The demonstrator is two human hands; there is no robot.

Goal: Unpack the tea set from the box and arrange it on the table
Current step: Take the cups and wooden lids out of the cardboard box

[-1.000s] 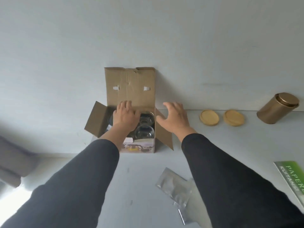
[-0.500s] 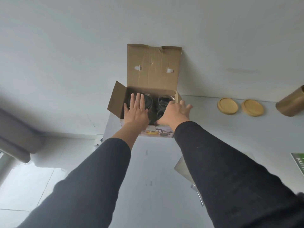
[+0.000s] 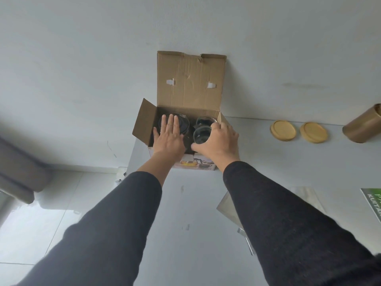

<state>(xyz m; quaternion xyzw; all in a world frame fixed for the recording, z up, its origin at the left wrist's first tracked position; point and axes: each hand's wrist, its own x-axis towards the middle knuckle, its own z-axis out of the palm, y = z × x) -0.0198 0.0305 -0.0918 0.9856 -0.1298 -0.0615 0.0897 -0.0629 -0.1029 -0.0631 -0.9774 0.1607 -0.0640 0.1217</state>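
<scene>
In the head view, an open cardboard box is seen at the far left corner of a white desk, against the wall. Its lid stands upright and its left flap is splayed outward. The right flap is mostly hidden behind the right hand, and the printed front face is largely covered by both wrists.

The left hand is laid flat with straight fingers over a round dark glass piece in the left half of the box; what that piece is cannot be made out, since only its rim and far side show past the fingers. The right hand is curled round a glass cup in the right half, the thumb on its near side and the fingers on its right side. A second cup is seen just behind it, only its rim showing. The inside of the box is dark, so deeper contents cannot be told.

Two wooden discs lie side by side on the desk, well to the right of the box. A brass-coloured tin is cut off by the right edge. A green printed sheet is likewise cut off, its lettering only partly legible. Silvery foil packets are mostly hidden beneath the right sleeve. Beyond the desk's left edge, the floor and a blurred grey shape are seen.
</scene>
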